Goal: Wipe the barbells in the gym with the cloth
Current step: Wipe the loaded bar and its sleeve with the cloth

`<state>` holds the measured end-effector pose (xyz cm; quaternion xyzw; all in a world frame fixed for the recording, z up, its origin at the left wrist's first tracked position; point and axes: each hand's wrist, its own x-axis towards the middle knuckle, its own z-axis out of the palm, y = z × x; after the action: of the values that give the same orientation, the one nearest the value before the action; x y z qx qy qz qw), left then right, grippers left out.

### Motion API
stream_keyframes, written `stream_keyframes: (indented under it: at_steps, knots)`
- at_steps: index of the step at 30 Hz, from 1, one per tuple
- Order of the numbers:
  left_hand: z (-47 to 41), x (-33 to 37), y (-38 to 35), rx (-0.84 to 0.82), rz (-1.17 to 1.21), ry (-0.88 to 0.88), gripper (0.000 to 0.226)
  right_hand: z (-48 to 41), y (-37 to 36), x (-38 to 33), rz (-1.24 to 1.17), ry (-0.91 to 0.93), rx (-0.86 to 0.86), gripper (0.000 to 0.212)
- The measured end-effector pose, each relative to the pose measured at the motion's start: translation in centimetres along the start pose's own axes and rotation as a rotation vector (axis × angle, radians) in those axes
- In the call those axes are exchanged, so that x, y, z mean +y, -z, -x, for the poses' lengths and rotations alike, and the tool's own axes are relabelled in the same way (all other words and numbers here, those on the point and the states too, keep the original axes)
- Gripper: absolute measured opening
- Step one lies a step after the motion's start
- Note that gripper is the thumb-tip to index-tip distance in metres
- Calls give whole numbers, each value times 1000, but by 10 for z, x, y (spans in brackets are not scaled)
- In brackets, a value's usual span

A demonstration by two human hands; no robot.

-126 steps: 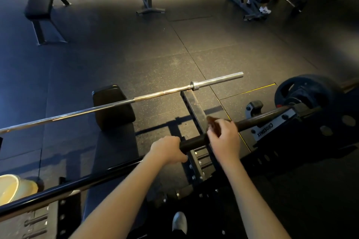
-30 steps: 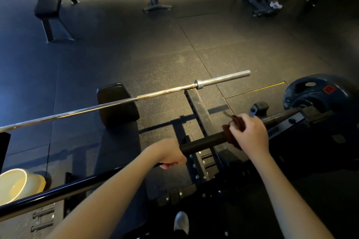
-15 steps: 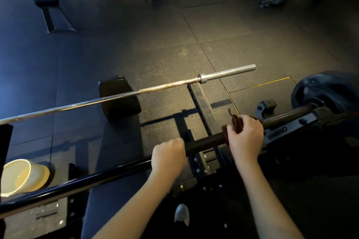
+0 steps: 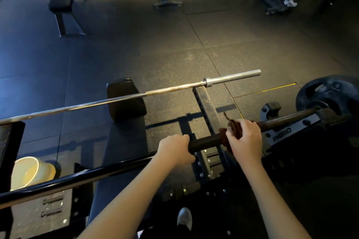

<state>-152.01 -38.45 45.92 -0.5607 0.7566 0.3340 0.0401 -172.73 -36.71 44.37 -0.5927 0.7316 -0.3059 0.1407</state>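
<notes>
Holds the right hand [image 4: 245,141] farther right on the dark barbell [image 4: 202,142] than four seconds ago, now just beside the CROSSMAX label [image 4: 281,135] and apart from the left hand [image 4: 174,149]. Wraps the brown cloth [image 4: 232,128] round the bar with the right hand, fingers curled together over cloth and bar, a tail of cloth sticking up on the far side. Grips the bare bar with the left hand, fingers closed over the top, thumb hidden. Keeps to the near bar, racked from near left up to a black weight plate [image 4: 330,93] at right. Faces a silver barbell [image 4: 136,96] farther off, crossing above a black pad [image 4: 126,103]. Stands right of a pale bucket [image 4: 29,172] at near left.
</notes>
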Motion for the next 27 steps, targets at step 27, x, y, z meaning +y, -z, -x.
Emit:
stream_keyframes:
  at_steps: [27]
  knots:
    - [8, 4, -34, 514, -382, 2, 37, 26, -23, -30, 42, 221, -109, 20]
